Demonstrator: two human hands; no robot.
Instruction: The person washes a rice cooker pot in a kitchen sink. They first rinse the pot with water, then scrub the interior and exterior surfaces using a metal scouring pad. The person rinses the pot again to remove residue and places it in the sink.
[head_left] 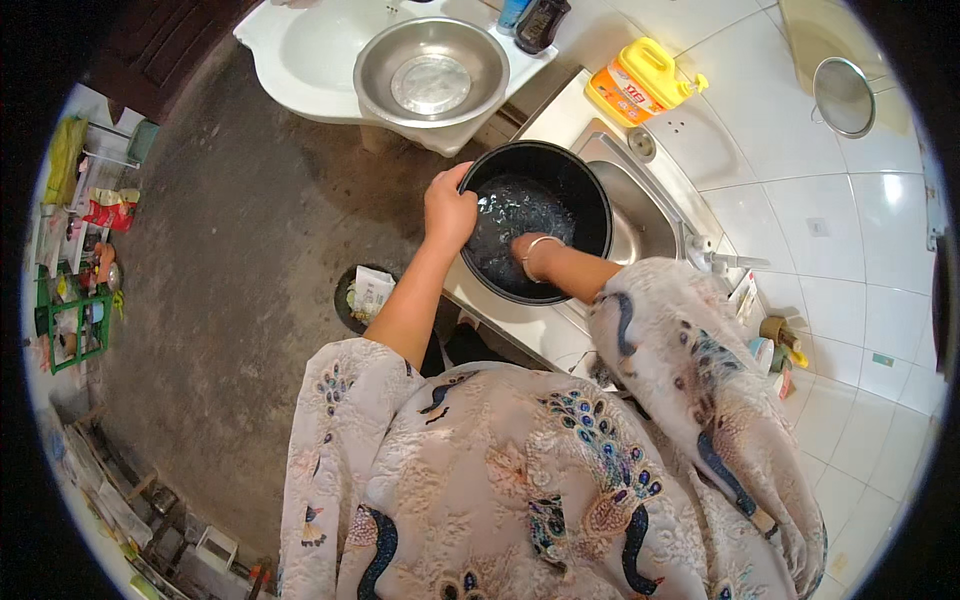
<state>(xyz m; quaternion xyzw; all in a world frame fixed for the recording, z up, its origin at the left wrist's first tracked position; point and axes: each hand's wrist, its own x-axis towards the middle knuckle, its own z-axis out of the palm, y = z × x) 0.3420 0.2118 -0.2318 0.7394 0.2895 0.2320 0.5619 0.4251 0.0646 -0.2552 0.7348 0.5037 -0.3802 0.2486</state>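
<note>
A round black pot (592,195) with water (505,215) in it is at the edge of the counter, beside the metal sink (645,225). My left hand (450,208) grips the pot's left rim, with the fingers curled over the edge. Down inside the pot is my right hand (528,252), a pale bangle on its wrist. Its fingers are hidden in the water, so whether they hold anything does not show. The water's surface looks bubbly and rippled.
A steel basin (370,70) sits on the white washbasin (285,75) at the far side. A yellow jug (640,85) stands behind the sink, near a faucet (730,262). A strainer (843,97) hangs on the tiled wall. A dark bin (343,305) stands on the floor.
</note>
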